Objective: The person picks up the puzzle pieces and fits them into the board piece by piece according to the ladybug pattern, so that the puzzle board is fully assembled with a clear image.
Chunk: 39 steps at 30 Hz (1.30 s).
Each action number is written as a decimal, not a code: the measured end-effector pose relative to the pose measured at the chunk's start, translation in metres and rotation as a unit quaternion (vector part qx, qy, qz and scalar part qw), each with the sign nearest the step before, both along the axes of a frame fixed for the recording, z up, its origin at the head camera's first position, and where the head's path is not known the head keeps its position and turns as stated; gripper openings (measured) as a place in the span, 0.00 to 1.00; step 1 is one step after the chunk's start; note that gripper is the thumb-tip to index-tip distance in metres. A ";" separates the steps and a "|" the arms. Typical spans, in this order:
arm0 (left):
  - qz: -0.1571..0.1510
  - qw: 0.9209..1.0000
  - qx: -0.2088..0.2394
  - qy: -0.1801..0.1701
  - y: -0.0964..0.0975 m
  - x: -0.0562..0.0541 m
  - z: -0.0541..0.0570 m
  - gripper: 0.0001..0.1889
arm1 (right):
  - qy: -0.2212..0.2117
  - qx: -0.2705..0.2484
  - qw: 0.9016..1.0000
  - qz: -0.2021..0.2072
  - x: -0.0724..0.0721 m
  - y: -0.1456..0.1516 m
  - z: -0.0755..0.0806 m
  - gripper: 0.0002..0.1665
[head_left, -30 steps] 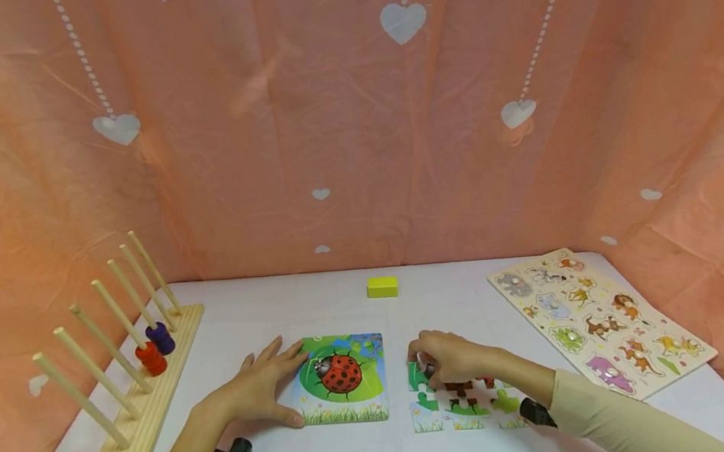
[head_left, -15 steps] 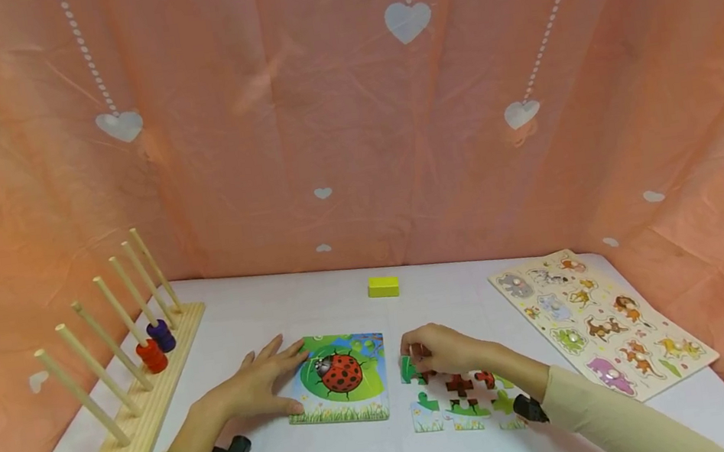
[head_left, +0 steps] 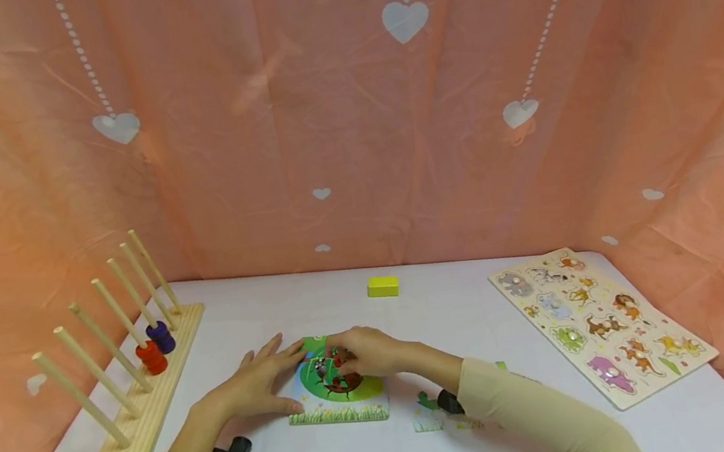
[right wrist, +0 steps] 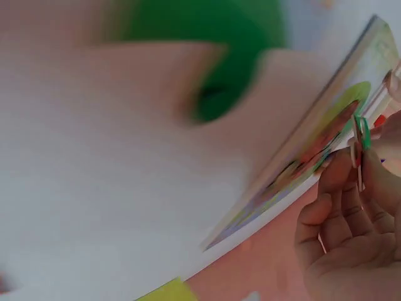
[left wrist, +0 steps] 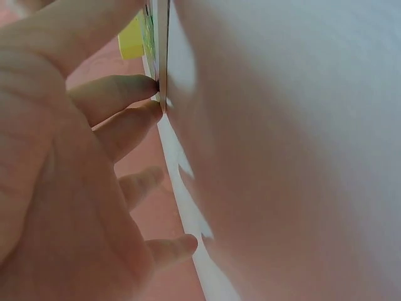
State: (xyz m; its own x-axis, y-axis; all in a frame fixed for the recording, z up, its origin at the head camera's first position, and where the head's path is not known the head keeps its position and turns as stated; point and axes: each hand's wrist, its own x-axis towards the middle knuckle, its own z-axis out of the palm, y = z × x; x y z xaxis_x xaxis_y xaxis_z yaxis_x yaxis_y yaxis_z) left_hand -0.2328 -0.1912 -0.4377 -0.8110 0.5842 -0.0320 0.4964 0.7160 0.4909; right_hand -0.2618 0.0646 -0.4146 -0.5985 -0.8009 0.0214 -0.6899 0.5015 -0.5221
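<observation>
A square ladybug picture board (head_left: 340, 416) lies on the table. My left hand (head_left: 265, 385) rests at its left side, fingers spread, thumb at the near corner and index finger at the far one. In the left wrist view, two fingertips (left wrist: 150, 111) meet the board's edge (left wrist: 163, 56). Over the picture, my right hand (head_left: 369, 352) pinches a jigsaw piece (right wrist: 359, 141) between thumb and fingers. That piece stands on edge in the right wrist view, showing green and red. Loose jigsaw pieces (head_left: 428, 425) lie right of the board, partly hidden beneath my right forearm.
A wooden peg stand (head_left: 145, 411) with red and purple rings is at the left. A yellow block (head_left: 382, 286) sits behind the board. An animal peg puzzle (head_left: 598, 324) lies at the right. An orange curtain with hearts (head_left: 350, 143) hangs behind the table.
My right hand has moved left from the loose pieces to over the ladybug board, carrying a jigsaw piece. My left hand has stayed at the board's edge.
</observation>
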 end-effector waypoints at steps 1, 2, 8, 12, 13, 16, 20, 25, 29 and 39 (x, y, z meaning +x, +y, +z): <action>-0.001 1.000 0.001 -0.001 0.000 0.000 0.000 0.49 | 0.004 0.005 1.000 0.000 0.000 -0.005 -0.001 0.14; -0.002 1.000 0.002 -0.001 -0.001 0.000 0.000 0.49 | 0.012 0.010 1.000 -0.001 0.000 -0.010 -0.002 0.15; -0.005 1.000 0.009 -0.005 -0.002 -0.001 -0.002 0.50 | 0.079 0.053 0.995 -0.009 0.005 -0.025 -0.005 0.22; -0.007 1.000 0.010 -0.005 -0.002 -0.001 -0.001 0.50 | 0.100 0.061 0.993 0.002 0.011 -0.025 -0.007 0.28; -0.007 1.000 0.009 -0.006 -0.001 -0.001 -0.001 0.50 | 0.101 0.059 0.993 0.004 0.012 -0.025 -0.008 0.29; -0.006 1.000 0.005 -0.007 -0.001 0.000 0.000 0.50 | 0.099 0.049 0.994 -0.001 0.016 -0.024 -0.009 0.29; -0.002 1.000 0.003 -0.006 0.000 0.000 0.001 0.50 | 0.096 0.039 0.994 -0.019 0.017 -0.025 -0.010 0.28; -0.002 1.000 0.000 -0.001 -0.001 -0.001 -0.001 0.51 | 0.088 0.041 0.994 -0.040 0.015 -0.029 -0.011 0.28; -0.002 1.000 0.004 -0.004 -0.001 0.000 -0.001 0.51 | 0.085 0.048 0.994 -0.049 0.015 -0.031 -0.011 0.29; -0.004 1.000 0.010 -0.008 -0.001 0.000 0.001 0.51 | 0.089 0.037 0.994 -0.050 0.015 -0.032 -0.012 0.27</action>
